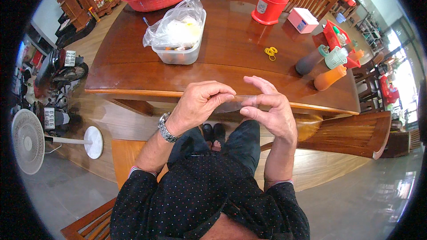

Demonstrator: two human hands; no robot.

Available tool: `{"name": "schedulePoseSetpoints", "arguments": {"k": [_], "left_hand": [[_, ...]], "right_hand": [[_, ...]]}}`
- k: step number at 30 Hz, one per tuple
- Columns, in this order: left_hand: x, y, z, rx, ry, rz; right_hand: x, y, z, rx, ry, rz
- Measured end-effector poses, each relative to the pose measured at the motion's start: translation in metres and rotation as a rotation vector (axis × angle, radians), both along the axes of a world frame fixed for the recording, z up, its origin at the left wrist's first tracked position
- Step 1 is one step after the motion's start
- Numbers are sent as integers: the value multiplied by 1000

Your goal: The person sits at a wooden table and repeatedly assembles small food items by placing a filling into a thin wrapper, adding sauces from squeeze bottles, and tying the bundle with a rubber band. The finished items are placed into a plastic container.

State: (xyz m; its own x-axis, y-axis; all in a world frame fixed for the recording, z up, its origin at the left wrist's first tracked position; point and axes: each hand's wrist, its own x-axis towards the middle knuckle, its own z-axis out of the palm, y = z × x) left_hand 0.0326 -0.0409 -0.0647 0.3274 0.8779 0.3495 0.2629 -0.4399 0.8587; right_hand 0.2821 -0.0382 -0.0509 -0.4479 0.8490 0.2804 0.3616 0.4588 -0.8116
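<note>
Just off the table's near edge, a small piece of clear plastic film [231, 104] stretches between my two hands. Whether it is a bag or a loose sheet, I cannot make out. My left hand [200, 103], with a metal watch at its wrist, pinches one end between thumb and fingertips. At the other end is my right hand [272, 109], its thumb and forefinger closed on the film while other fingers reach outward. Beyond my hands, a clear plastic tub [178, 57] holds a crumpled clear bag [180, 24]. Several yellow rubber bands [271, 53] lie on the table to the right.
The brown wooden table [222, 69] carries a red basket [160, 1] of chopsticks, a red utensil holder [269, 6], a pink box [303, 20] and sauce bottles, including an orange one [330, 78]. A wooden chair [347, 134] stands right; a fan [29, 142] stands left.
</note>
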Motion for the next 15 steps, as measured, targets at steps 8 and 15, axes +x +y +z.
{"name": "schedulePoseSetpoints", "arguments": {"k": [8, 15], "left_hand": [[-1, 3, -2, -28, 9, -49], [1, 1, -2, -10, 24, 60]], "right_hand": [[2, 5, -14, -103, 104, 78], [6, 9, -18, -232, 209, 10]]}}
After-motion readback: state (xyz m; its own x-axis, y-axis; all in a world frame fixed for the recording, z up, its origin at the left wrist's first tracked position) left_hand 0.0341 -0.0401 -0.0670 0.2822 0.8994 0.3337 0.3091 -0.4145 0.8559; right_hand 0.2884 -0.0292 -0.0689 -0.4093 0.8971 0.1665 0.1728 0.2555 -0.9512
